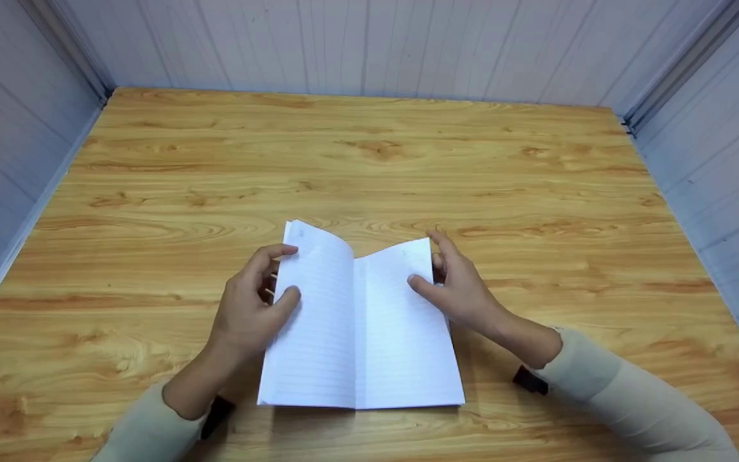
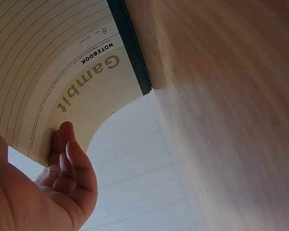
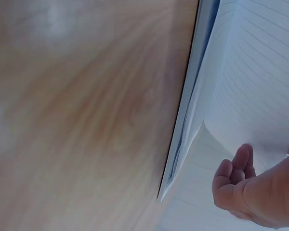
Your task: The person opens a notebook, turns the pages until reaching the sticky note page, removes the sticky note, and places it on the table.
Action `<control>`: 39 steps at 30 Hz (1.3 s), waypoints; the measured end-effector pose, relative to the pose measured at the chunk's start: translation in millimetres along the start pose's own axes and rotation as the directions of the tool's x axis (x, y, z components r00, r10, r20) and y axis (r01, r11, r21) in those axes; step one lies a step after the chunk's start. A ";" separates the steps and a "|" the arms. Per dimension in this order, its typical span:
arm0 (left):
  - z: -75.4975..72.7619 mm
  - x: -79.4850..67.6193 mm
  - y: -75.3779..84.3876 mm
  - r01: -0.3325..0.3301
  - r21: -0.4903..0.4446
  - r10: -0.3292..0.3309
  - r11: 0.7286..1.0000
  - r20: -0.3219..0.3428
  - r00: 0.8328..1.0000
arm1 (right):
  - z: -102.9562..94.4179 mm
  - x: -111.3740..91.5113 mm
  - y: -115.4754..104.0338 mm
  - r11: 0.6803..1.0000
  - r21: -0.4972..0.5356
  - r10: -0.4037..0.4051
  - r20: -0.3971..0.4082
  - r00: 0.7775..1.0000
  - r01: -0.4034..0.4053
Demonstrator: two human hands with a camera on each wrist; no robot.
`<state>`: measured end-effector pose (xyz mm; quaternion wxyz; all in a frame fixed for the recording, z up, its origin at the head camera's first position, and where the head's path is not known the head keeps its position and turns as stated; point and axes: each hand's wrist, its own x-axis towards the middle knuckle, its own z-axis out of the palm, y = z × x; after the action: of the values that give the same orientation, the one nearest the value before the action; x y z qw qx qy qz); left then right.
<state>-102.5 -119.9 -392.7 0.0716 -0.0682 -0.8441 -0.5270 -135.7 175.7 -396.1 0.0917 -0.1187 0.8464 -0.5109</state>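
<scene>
An open notebook (image 1: 401,346) with white ruled pages stands near the front of the table, its two halves spread in a V. My left hand (image 1: 244,314) grips the left half, thumb on the page and other fingers behind. In the left wrist view, those fingers touch the cream cover (image 2: 86,72), printed "Gambit" and "NOTEBOOK" beside a dark spine strip (image 2: 130,48). At the right edge, my right hand (image 1: 469,292) pinches a page, with its thumb in front. From the right wrist, this ruled page (image 3: 260,82) appears lifted and curved above the pages below.
The wood-grain table (image 1: 369,160) stretches out beyond the notebook. Pale panelled walls (image 1: 331,45) close it in at the back and both sides. A dark wrist device (image 1: 530,380) shows under the right sleeve, and another (image 1: 217,417) by the left sleeve.
</scene>
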 end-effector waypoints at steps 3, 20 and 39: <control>0.1 -0.3 0.1 0.005 0.006 -0.005 1.000 -0.001 1.000 | 2.0 -1.7 0.3 0.999 -0.011 -0.043 0.032 0.999 0.043; 0.1 0.2 0.7 0.034 0.021 -0.034 0.999 -0.006 0.999 | 13.0 -16.4 -2.5 0.880 -0.285 -0.272 0.352 0.896 0.379; 0.6 -1.5 3.4 0.019 0.044 -0.020 0.999 0.028 0.999 | 30.7 -19.9 -14.5 0.754 -0.430 -0.231 0.534 0.813 0.496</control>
<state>-100.4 -117.9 -390.3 0.0557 -0.0659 -0.8570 -0.5081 -106.6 149.1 -396.7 0.1419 -0.4215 0.8705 -0.2109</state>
